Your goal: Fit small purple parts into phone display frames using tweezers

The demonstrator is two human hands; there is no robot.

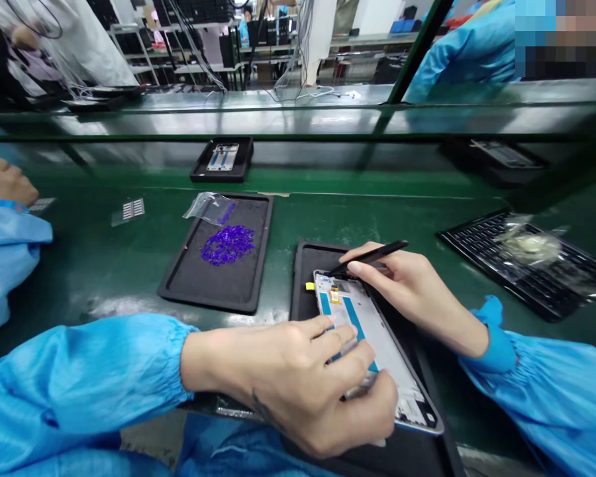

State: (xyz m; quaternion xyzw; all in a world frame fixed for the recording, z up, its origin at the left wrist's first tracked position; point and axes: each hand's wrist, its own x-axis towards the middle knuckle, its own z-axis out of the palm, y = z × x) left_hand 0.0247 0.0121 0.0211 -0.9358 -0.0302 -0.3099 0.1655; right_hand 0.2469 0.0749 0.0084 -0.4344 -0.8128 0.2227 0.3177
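Observation:
A phone frame [395, 351] with blue adhesive strips and a small yellow tab lies at a slant on a black tray [305, 265]. Over its lower left part, my left hand [308, 377] is bent and grips it; the undersides of the fingers are hidden. My right hand [407, 285] pinches black tweezers [377, 253] between thumb and fingers. Their tip is at the top end of the frame, near its upper edge. Whether the tip holds a small part cannot be made out.
Left of the frame, another black tray [218, 285] bears a heap of small purple pieces [228, 245] and a clear plastic bag [211, 207]. A black slotted tray [521, 265] with plastic bags lies right. Behind are a boxed frame [223, 159] and a label sheet [133, 209]. A co-worker's hand [4, 182] is left.

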